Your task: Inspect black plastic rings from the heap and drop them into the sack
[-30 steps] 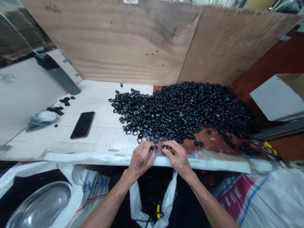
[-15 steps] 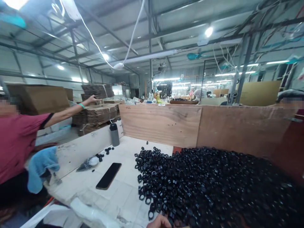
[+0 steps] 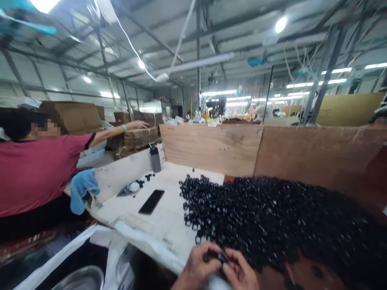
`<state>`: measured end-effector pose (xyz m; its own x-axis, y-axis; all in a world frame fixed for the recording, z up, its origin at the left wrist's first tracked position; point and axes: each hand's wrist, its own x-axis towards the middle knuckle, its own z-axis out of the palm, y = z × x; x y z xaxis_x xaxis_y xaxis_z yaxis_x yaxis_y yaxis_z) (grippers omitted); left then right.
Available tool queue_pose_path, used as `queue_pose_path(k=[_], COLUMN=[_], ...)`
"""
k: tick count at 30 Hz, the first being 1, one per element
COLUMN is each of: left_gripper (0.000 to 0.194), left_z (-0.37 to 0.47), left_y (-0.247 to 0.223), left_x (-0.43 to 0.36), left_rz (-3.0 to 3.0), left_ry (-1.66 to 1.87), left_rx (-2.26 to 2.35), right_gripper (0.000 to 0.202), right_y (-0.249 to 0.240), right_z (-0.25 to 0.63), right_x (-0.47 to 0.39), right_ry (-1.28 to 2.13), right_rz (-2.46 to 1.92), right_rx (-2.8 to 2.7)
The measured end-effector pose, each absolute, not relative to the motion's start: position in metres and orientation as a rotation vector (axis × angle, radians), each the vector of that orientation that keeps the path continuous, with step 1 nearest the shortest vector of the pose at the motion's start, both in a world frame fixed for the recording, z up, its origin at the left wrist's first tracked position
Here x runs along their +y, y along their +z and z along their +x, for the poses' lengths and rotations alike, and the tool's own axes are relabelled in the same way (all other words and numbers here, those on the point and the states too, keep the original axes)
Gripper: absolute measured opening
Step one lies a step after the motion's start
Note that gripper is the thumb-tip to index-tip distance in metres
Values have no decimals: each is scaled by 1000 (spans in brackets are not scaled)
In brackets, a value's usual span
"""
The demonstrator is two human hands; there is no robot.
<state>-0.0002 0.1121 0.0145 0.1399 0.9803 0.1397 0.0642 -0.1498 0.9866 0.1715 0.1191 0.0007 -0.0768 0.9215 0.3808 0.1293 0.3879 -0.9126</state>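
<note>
At the front edge of the table, my left hand point(image 3: 199, 264) and my right hand point(image 3: 240, 270) meet, fingertips pinched together. Between them is a small black ring point(image 3: 222, 257), partly covered by the fingers; both hands appear to grip it. Just beyond and to the right spreads a large heap of similar black rings point(image 3: 256, 217), with a few loose ones at its left border. The wrists run out of the bottom of the view.
A phone point(image 3: 151, 201) and a grey bottle point(image 3: 155, 159) stand left on the white table point(image 3: 172, 193). Wooden boards point(image 3: 208, 149) wall the back. At lower left is a white-lined container point(image 3: 99, 237) with a metal bowl point(image 3: 81, 280). A co-worker point(image 3: 39, 173) reaches out beside a blue cloth point(image 3: 83, 189).
Both hands have come up into view with a black ring between them; before, only part of one hand showed at the bottom. The view has tilted down and turned left.
</note>
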Motion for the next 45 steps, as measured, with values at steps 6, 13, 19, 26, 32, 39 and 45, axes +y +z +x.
queue_pose_path(k=[6,13,19,26,32,39,45], left_gripper=[34,26,22,22,22,23,24], left_z=[0,-1,-3,-3,-1,-1,0], left_y=[23,16,16,23,26,27,27], left_x=[111,111,113,110,110,110,109], left_rz=[1329,1477,1598,1564,1574,1607,1520], left_ry=[1203,1223,1195,1183,1166,1175,1156], left_rx=[1019,1020,1017,1014,1044,1050,1057], right_gripper=[18,21,18,15,15,15,12], right_y=[6,7,5,10,13,11,13], right_z=[179,179,173,173,178,171,170], right_x=[114,110,104,103,108,104,105], right_ry=[962,956,922,911,913,881,798], right_rz=[-974,-1000,-1136,-1118,-1059,-1169,-1127], right_rx=[-1565,-1587,-1546,-1591,-1622,-1579,-1645])
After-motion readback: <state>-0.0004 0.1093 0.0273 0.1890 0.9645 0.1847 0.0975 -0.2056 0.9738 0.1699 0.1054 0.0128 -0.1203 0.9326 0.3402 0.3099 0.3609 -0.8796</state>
